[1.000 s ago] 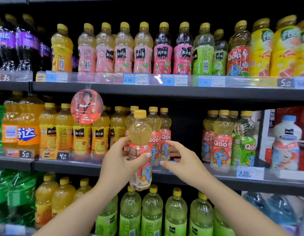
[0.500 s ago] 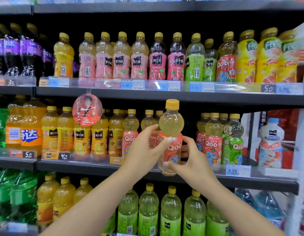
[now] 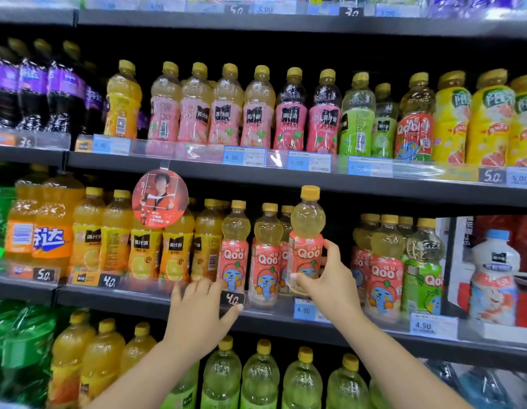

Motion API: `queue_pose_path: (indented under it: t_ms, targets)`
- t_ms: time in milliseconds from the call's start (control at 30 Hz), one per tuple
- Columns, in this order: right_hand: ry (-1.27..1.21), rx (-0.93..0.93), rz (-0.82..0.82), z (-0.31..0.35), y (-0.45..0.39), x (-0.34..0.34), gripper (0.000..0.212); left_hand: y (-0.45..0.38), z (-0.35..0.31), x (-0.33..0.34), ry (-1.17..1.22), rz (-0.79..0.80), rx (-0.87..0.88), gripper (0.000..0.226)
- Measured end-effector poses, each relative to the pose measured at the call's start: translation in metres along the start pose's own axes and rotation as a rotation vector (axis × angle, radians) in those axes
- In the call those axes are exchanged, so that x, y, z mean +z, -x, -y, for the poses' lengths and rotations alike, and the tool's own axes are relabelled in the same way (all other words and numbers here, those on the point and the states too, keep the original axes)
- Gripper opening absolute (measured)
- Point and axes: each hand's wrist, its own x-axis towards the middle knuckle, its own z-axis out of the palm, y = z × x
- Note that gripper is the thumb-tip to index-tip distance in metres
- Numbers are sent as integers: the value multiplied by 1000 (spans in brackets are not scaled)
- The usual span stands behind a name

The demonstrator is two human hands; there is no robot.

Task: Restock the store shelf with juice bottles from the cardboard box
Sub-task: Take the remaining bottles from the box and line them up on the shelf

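Note:
My right hand (image 3: 328, 283) grips a Qoo juice bottle (image 3: 306, 231) by its lower body; the bottle has a pink label, pale yellow juice and a yellow cap. It stands upright over the front of the middle shelf (image 3: 156, 302), in a gap between two Qoo bottles (image 3: 265, 255) on its left and another Qoo group (image 3: 386, 261) on its right. My left hand (image 3: 201, 308) is off the bottle, fingers spread, resting at the shelf's front edge by the black price tag (image 3: 232, 299). The cardboard box is out of view.
An upper shelf (image 3: 197, 166) carries pink, green and yellow juice bottles close above the held bottle's cap. Orange juice bottles (image 3: 144, 246) and a round red hanging sign (image 3: 159, 198) fill the middle shelf's left. Green bottles (image 3: 259, 376) stand on the shelf below.
The bottle passed from my left hand to my right hand and moved right into the gap on the middle shelf. My left hand let go and dropped to the shelf edge.

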Motion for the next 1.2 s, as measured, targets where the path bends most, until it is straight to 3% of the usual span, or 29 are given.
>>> queue_pose_path:
  t_ms: [267,533,800,1067,1200]
  targets:
    - [87,47,66,-8,-10,24,77,6,13,21,-28,-168,104,64]
    - [133,98,174,-11,-15,26,77,-1,20,24,14,-187,113,54]
    - [-138,202,320,-8,-34,22,66,-1,21,24,28,-213,124,54]
    - [-131,211,326,-9,-48,42,80,-2,22,30,56,-221,126,54]
    - [-78,263,350,-8,-55,44,76,-2,24,33,63,-228,141,54]
